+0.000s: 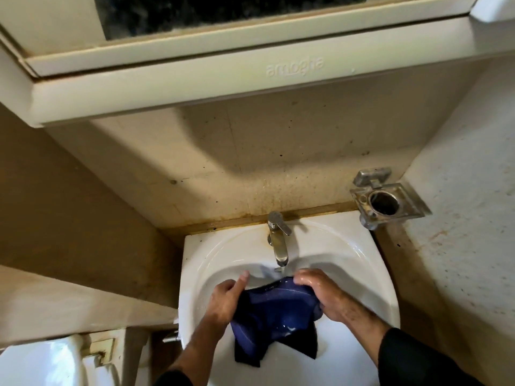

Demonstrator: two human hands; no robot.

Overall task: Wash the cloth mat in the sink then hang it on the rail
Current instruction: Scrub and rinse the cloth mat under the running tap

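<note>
Cloth mat, dark blue and wet, lies bunched in the sink between my 2 hands, long axis left-right: left hand pinches its left edge, right hand clamps its right end, tap just beyond.

One word can be read: "amogha", in raised letters of the same cream colour as the cabinet it stands on. It sits on the front lip under the mirror door, at about 12 o'clock from the sink below, and it appears upside down from this view. A small mark on the dark blue cloth mat is too blurred to read.
</note>
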